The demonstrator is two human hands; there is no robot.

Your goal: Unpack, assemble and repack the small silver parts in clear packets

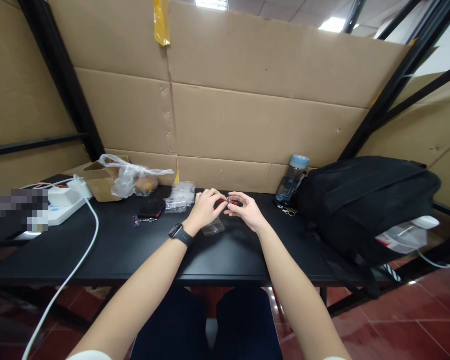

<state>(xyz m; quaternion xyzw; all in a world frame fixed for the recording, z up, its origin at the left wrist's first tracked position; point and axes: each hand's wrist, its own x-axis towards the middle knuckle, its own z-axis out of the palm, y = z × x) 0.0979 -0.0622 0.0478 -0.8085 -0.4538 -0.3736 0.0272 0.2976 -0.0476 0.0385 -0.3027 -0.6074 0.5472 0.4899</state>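
Note:
My left hand (pixel 206 207), with a black watch (pixel 180 234) on its wrist, and my right hand (pixel 245 210) meet over the middle of the black table (pixel 108 250). Both pinch a small red and black object (pixel 228 202) with a metal ring between their fingertips. The fingers of both hands are curled closed around it. A small clear plastic bag (pixel 213 228) lies on the table just below my left hand.
A black backpack (pixel 363 200) fills the table's right end, with a blue-capped bottle (pixel 292 177) beside it. Crumpled clear bags (pixel 180 196), a dark phone (pixel 152 207), a cardboard box with a bag (pixel 129 180), a power strip (pixel 62 210) and white cable (pixel 90 240) lie left. Cardboard walls stand behind.

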